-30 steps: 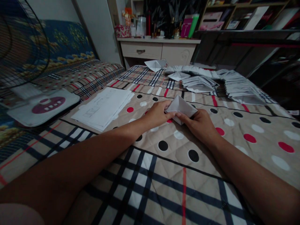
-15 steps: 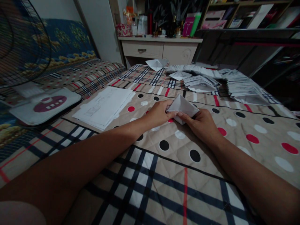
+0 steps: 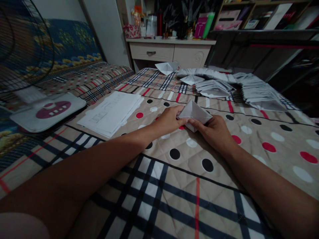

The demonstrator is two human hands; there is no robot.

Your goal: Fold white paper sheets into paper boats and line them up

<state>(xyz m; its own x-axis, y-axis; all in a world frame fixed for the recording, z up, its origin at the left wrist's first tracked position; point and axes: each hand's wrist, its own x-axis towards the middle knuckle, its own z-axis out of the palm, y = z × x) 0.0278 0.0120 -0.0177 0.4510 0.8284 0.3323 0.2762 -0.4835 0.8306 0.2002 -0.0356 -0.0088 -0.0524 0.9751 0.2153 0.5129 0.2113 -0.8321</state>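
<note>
Both hands hold one piece of folded white paper point(image 3: 195, 111), a pointed, creased shape just above the bedspread. My left hand point(image 3: 171, 118) grips its left corner, thumb in front and fingers behind. My right hand point(image 3: 215, 129) pinches the lower right side, its thumb pressed on the front near the left thumb. The fingers behind the paper are partly hidden. To the left lies a stack of printed paper sheets point(image 3: 111, 113). Farther back are a pile of folded papers point(image 3: 213, 89), a longer row of them point(image 3: 259, 91) and single folded pieces point(image 3: 167, 68).
The patterned bedspread point(image 3: 154, 176) lies under everything. At the left stands an electric fan with a white base point(image 3: 48, 111). A white dresser point(image 3: 152, 51) with bottles and boxes is at the back, and a shelf point(image 3: 264, 31) with boxes is at the back right.
</note>
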